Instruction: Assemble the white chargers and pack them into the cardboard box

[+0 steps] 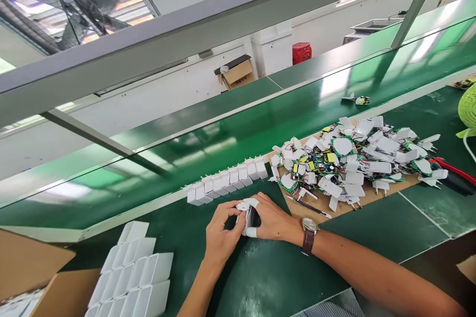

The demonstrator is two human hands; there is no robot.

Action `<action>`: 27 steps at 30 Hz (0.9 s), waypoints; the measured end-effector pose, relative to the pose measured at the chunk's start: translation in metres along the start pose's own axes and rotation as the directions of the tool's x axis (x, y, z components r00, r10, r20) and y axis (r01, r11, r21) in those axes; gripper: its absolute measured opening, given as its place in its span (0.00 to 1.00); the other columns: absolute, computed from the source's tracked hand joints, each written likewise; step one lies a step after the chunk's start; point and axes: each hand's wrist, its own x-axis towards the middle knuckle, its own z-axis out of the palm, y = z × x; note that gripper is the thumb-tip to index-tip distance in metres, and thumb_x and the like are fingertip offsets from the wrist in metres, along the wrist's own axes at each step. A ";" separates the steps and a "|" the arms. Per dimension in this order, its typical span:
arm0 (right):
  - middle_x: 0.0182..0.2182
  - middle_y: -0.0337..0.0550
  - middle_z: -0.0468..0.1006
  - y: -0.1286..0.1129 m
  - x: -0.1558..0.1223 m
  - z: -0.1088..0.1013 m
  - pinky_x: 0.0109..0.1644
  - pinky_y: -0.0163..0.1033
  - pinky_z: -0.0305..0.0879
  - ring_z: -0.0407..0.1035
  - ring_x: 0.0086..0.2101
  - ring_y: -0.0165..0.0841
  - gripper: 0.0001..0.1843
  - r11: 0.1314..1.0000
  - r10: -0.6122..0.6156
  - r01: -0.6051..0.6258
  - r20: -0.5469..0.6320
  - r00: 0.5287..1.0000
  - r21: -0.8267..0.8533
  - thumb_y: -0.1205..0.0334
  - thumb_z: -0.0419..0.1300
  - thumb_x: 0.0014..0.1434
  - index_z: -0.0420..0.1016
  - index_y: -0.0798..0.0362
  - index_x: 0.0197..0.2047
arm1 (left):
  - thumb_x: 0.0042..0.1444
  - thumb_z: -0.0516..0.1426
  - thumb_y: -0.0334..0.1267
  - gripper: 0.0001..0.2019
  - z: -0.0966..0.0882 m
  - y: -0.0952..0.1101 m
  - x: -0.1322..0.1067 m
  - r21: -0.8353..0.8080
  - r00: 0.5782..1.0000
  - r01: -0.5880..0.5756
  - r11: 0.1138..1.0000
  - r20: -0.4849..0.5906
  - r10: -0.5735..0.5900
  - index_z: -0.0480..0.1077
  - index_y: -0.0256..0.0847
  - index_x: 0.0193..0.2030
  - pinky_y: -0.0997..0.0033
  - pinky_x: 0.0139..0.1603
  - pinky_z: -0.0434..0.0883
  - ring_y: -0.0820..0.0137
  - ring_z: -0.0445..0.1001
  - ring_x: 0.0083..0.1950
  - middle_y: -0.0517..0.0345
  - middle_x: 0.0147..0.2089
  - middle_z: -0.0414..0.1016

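Observation:
In the head view, my left hand (pixel 221 234) and my right hand (pixel 274 219) meet over the green bench, both closed on a small white plastic charger case (pixel 246 224). My left thumb and fingers pinch its near left side and upper end. White finger cots cover my right thumb and a right fingertip, which grip it from the other side. What sits inside the case is mostly hidden by my fingers. Just beyond my hands runs a row of white chargers (pixel 227 182) with their pins upward. Right of them lies a heap of circuit boards with white plug parts (pixel 349 158).
Stacked white cases (pixel 138 273) stand at left beside an open cardboard box (pixel 70 292). A slim pointed tool (pixel 308 206) lies before the heap, red-handled pliers (pixel 455 174) at its right, near a green fan (pixel 468 109). A grey metal rail (pixel 208 25) crosses above.

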 end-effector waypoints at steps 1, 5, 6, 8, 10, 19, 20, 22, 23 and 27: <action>0.45 0.46 0.76 0.000 0.000 0.001 0.47 0.45 0.65 0.66 0.45 0.44 0.26 1.000 -0.003 0.003 -0.004 1.000 -0.008 0.60 0.71 0.52 0.72 0.52 0.54 | 0.62 0.62 0.34 0.03 -0.001 0.001 0.001 0.014 1.000 0.023 1.000 -0.001 -0.023 0.74 0.44 0.36 0.68 0.47 0.78 0.67 0.82 0.44 0.55 0.44 0.83; 0.47 0.49 0.76 0.004 -0.003 0.004 0.50 0.47 0.67 0.67 0.47 0.45 0.26 0.999 -0.034 0.033 -0.018 0.999 -0.033 0.59 0.72 0.53 0.73 0.54 0.54 | 0.62 0.61 0.37 0.05 -0.009 0.000 0.008 0.035 0.992 0.060 0.998 0.113 -0.063 0.75 0.44 0.33 0.68 0.46 0.79 0.66 0.83 0.43 0.55 0.44 0.84; 0.48 0.50 0.76 0.005 -0.003 0.005 0.51 0.48 0.67 0.67 0.48 0.46 0.29 0.998 -0.042 0.041 -0.022 0.999 -0.039 0.58 0.72 0.53 0.72 0.55 0.56 | 0.62 0.61 0.38 0.06 -0.011 -0.001 0.009 0.037 0.986 0.065 0.997 0.152 -0.070 0.75 0.44 0.33 0.68 0.45 0.79 0.66 0.83 0.43 0.55 0.44 0.84; 0.50 0.52 0.76 0.007 -0.003 0.007 0.55 0.51 0.66 0.66 0.49 0.46 0.35 0.998 -0.055 0.053 -0.030 0.998 -0.046 0.57 0.72 0.54 0.68 0.56 0.62 | 0.64 0.60 0.39 0.07 -0.014 -0.003 0.009 0.042 0.978 0.055 0.998 0.198 -0.063 0.77 0.44 0.34 0.68 0.46 0.80 0.65 0.84 0.44 0.54 0.45 0.84; 0.50 0.52 0.76 0.009 -0.002 0.008 0.56 0.52 0.66 0.66 0.49 0.46 0.37 0.997 -0.061 0.060 -0.030 0.998 -0.047 0.57 0.71 0.55 0.66 0.57 0.64 | 0.65 0.60 0.39 0.07 -0.016 -0.004 0.006 0.048 0.981 0.003 0.999 0.196 -0.012 0.79 0.44 0.37 0.67 0.49 0.81 0.64 0.84 0.46 0.52 0.47 0.84; 0.52 0.54 0.75 0.020 -0.005 0.014 0.58 0.55 0.68 0.67 0.50 0.47 0.35 0.990 -0.105 0.104 -0.010 0.994 -0.093 0.60 0.67 0.59 0.63 0.58 0.67 | 0.64 0.59 0.37 0.05 -0.002 0.008 -0.022 0.193 0.997 -0.063 0.979 0.045 0.055 0.76 0.41 0.42 0.73 0.33 0.79 0.68 0.81 0.34 0.51 0.40 0.84; 0.53 0.55 0.75 0.022 -0.006 0.015 0.58 0.56 0.67 0.68 0.51 0.48 0.36 0.989 -0.111 0.110 -0.008 0.994 -0.103 0.59 0.67 0.60 0.62 0.57 0.68 | 0.64 0.58 0.36 0.05 -0.006 0.008 -0.023 0.229 0.998 -0.068 0.971 0.016 0.066 0.76 0.41 0.41 0.72 0.34 0.79 0.68 0.81 0.34 0.52 0.39 0.83; 0.55 0.56 0.74 0.024 -0.007 0.016 0.59 0.58 0.67 0.68 0.53 0.49 0.37 0.985 -0.121 0.121 0.010 0.993 -0.120 0.59 0.67 0.60 0.61 0.55 0.69 | 0.63 0.58 0.36 0.04 -0.022 0.005 -0.024 0.309 0.999 -0.038 0.950 -0.020 0.046 0.76 0.42 0.41 0.71 0.38 0.79 0.67 0.82 0.37 0.52 0.39 0.84; 0.57 0.56 0.74 0.025 -0.008 0.016 0.61 0.58 0.66 0.68 0.54 0.49 0.37 0.984 -0.123 0.125 0.023 0.992 -0.126 0.59 0.67 0.61 0.60 0.54 0.70 | 0.63 0.58 0.38 0.05 -0.034 0.001 -0.024 0.353 0.999 0.018 0.935 -0.033 -0.007 0.76 0.43 0.41 0.70 0.40 0.78 0.66 0.82 0.37 0.52 0.40 0.84; 0.61 0.56 0.72 0.027 -0.009 0.017 0.65 0.60 0.64 0.68 0.58 0.49 0.36 0.983 -0.115 0.122 0.059 0.992 -0.137 0.60 0.64 0.63 0.59 0.53 0.71 | 0.62 0.57 0.43 0.08 -0.091 -0.029 -0.012 0.548 0.885 0.431 0.717 -0.100 -0.455 0.74 0.44 0.42 0.65 0.43 0.76 0.62 0.82 0.38 0.53 0.43 0.84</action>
